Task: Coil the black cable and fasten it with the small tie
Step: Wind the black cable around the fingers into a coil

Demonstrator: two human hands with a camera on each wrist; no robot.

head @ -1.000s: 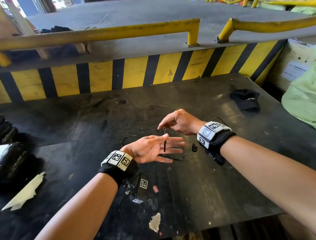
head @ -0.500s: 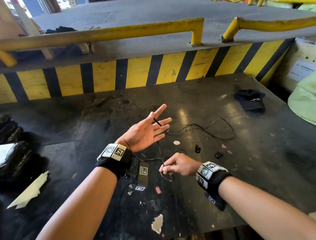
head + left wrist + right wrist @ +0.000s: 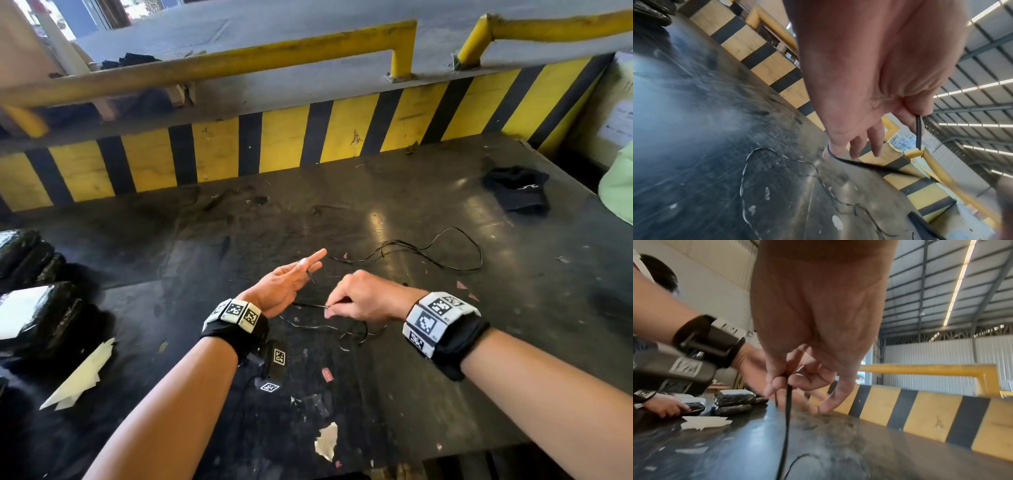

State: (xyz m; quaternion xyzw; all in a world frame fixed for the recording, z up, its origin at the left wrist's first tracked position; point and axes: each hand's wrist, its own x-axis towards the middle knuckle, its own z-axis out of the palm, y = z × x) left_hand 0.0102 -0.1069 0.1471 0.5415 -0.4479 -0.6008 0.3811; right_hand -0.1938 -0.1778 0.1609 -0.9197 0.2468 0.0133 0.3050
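My left hand is held palm up over the dark table, fingers stretched forward. Its thumb pinches the end of the thin black cable, and the cable runs round the little-finger side of the hand. Just right of the left wrist, my right hand pinches the same cable between thumb and fingertips. The remaining cable lies in loose loops on the table beyond and under the hands. I cannot pick out the small tie.
A yellow-and-black striped barrier bounds the far edge. A black cloth lies far right, black wrapped packs and white paper at left, a black marker-tagged device near me. Another person's hand touches the packs.
My right hand swept from above the left fingers down past the left wrist, then up to its right, carrying the cable round the left hand. The left hand stayed palm up.
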